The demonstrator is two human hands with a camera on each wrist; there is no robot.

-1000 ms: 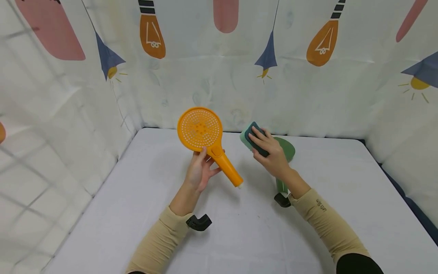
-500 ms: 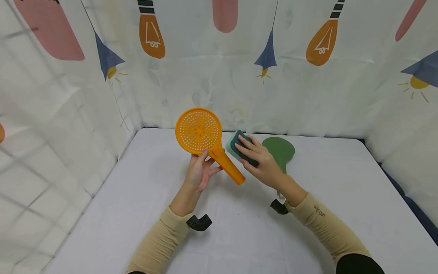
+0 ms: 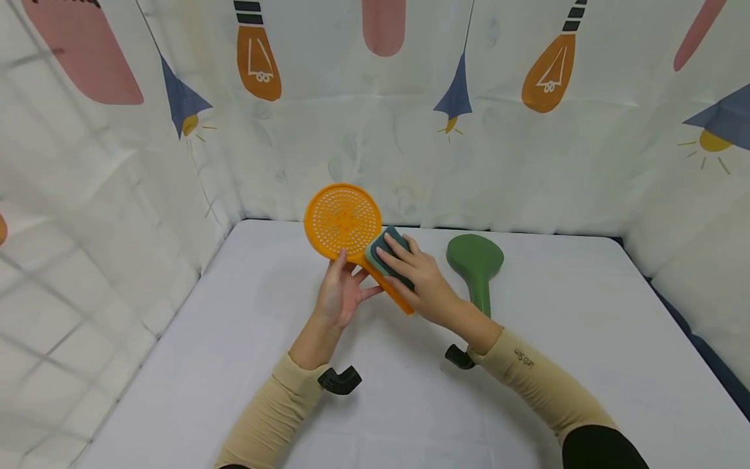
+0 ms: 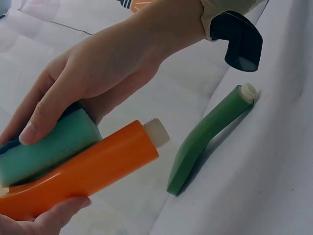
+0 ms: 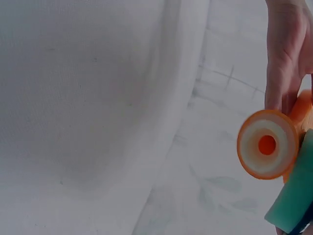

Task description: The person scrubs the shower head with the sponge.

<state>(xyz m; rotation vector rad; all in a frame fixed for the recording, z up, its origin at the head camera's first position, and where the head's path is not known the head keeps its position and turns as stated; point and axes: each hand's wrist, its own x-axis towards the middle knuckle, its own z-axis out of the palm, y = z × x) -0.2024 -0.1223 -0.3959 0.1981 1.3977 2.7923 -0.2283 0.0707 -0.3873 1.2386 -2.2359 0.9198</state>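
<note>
An orange shower head [image 3: 342, 218] is held up above the table, its round perforated face toward me. My left hand [image 3: 336, 299] grips it where the head meets the handle, thumb in front. In my right hand [image 3: 430, 290] is a two-tone sponge, dark on the outside and mint green [image 4: 54, 147] on the other side. The mint side lies along the shower head's handle [image 4: 117, 161], just below its head. A pale threaded end [image 4: 156, 133] sticks out of the handle. Seen end-on in the right wrist view, the handle end [image 5: 266, 144] shows an orange hole.
A green shower head [image 3: 474, 254] lies on the white-covered table [image 3: 410, 404] to the right, its handle partly behind my right forearm. Black wrist mounts [image 3: 341, 380] project from both sleeves. A patterned white curtain [image 3: 375, 143] hangs behind the table.
My right hand has moved left and slightly down with the sponge, from beside the green shower head onto the orange handle. The left hand has barely shifted. More of the green shower head shows now.
</note>
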